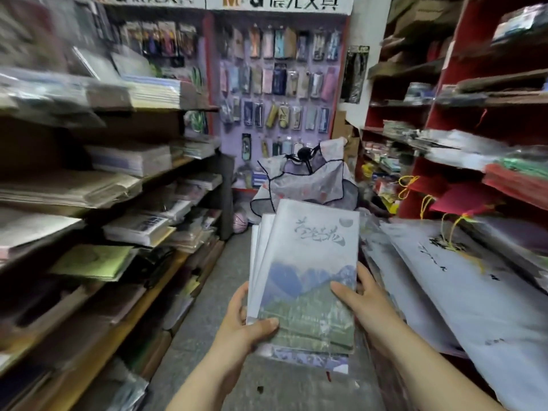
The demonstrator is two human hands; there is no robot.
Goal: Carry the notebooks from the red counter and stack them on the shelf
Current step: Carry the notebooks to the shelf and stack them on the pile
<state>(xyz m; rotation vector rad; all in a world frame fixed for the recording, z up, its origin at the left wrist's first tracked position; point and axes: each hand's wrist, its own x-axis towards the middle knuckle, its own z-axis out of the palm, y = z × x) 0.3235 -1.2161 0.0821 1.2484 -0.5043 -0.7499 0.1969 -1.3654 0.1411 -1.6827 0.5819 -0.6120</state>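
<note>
Left hand [240, 327] and right hand [364, 304] gripping fanned notebooks [308, 274], misty mountain covers, calligraphy title

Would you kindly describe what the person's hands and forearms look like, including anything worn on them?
Both the left hand and the right hand are bare: no gloves, rings, watch or bracelet show. The forearms are uncovered as far as the frame's bottom edge, with no sleeve in view. Fingernails look short and unpainted.
</note>
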